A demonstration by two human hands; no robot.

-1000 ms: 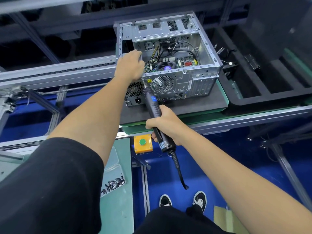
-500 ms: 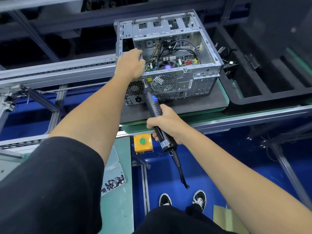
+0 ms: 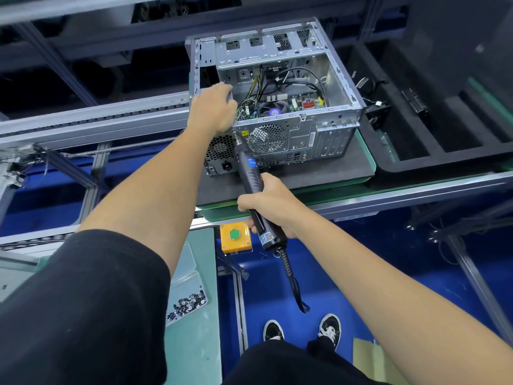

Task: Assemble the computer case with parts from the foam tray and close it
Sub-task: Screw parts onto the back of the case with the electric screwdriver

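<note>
Two hands work at the open case (image 3: 277, 107), far on the bench: left hand (image 3: 212, 109) grips its top-left rim; right hand (image 3: 270, 207) grips a screwdriver (image 3: 249, 173), tip at the rear panel. Foam tray (image 3: 416, 151) lies right.

Barely any change over the last second. Right hand (image 3: 273, 207) slides the driver (image 3: 251, 177) slightly up and right, tip a touch higher on the case (image 3: 302, 140) rear panel, by the upper-left corner of the fan grille (image 3: 266, 138). Left hand (image 3: 212, 111) creeps a bit farther along the case's top edge, toward the inside. Camera drifts a little, so the whole scene sits slightly lower in frame.
</note>
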